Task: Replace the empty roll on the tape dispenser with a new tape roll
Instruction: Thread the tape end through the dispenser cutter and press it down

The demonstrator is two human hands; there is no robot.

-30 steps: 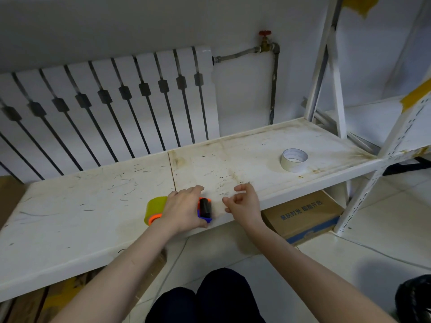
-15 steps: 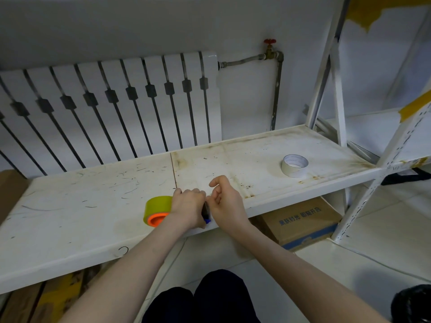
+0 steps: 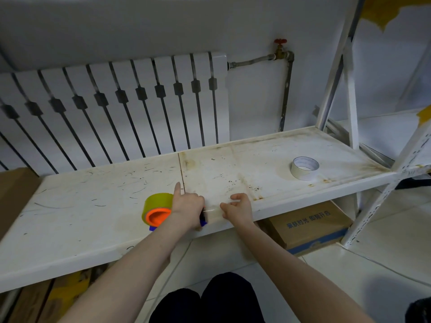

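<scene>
The tape dispenser [image 3: 158,216], orange and blue with a yellowish tape roll [image 3: 156,201] on it, lies near the front edge of the white shelf [image 3: 93,206]. My left hand [image 3: 188,209] is closed over its right end, index finger pointing away from me. My right hand [image 3: 238,208] pinches the end of a clear tape strip [image 3: 212,209] stretched out from the dispenser to the right. An almost empty white roll [image 3: 304,168] lies flat on the shelf, far right.
A white radiator [image 3: 116,108] and a pipe with a red valve [image 3: 281,48] stand behind the shelf. White rack uprights [image 3: 349,94] rise at the right. A cardboard box [image 3: 310,226] sits on the floor under the shelf. My knees [image 3: 210,301] are below.
My right hand went to the dispenser's front, then drew away to the right, pulling out a strip of clear tape. My left hand stayed on the dispenser and raised its index finger.
</scene>
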